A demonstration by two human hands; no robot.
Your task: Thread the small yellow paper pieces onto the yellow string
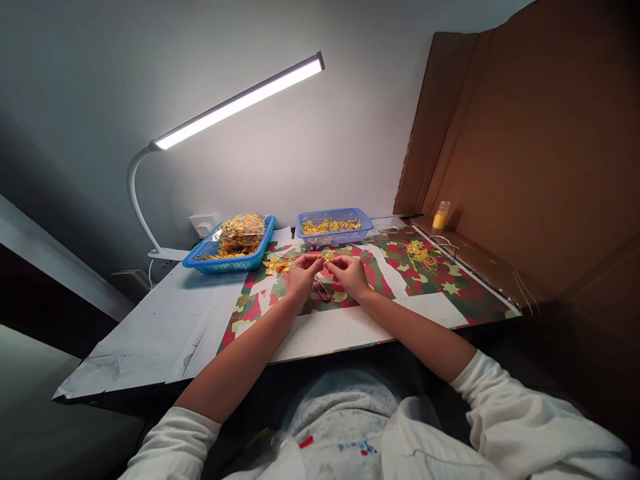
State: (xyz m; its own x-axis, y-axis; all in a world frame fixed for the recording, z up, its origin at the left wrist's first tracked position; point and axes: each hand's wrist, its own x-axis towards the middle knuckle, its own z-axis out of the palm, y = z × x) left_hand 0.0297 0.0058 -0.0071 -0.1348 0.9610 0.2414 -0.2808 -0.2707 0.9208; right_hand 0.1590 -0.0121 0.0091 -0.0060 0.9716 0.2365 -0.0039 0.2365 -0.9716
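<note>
My left hand and my right hand meet over the patterned sheet, thumbs and forefingers closed in a pinch. Between their fingertips shows a small yellow piece, too small to make out in detail. Below the fingers lies a small tool with a reddish loop-shaped handle, partly hidden by my left hand. Flat yellow pieces are scattered just left of my left hand. To the right, a loose tangle of yellow strands rests on the sheet.
A blue basket holds golden pieces and a clear bag. Behind my hands stands a lilac basket of yellow pieces. A clamp lamp leans overhead. Cardboard walls the right side, near a small jar with yellow contents.
</note>
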